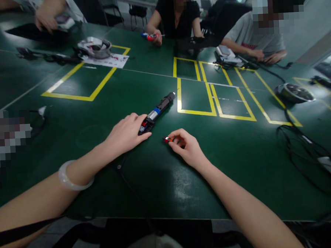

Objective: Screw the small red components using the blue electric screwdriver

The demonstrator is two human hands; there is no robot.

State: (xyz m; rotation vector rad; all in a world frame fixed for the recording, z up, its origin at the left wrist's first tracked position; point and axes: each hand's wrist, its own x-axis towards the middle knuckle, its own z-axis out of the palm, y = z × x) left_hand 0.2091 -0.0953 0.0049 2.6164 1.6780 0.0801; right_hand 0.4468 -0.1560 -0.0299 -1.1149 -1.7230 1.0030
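A long black tool with a blue and silver band (158, 109) lies on the green table (146, 177), slanting away to the right. My left hand (127, 135) rests over its near end, fingers curled on the black and red part. My right hand (186, 147) lies on the table just to the right, its fingertips pinched on a small red piece (168, 139). A pale bangle (71, 177) sits on my left wrist.
Yellow tape rectangles (197, 96) mark the table beyond the tool. Black cables (302, 146) trail at the right beside a round metal part (293, 92). Other people sit along the far side with tools and parts; a paper sheet (106, 60) lies far left.
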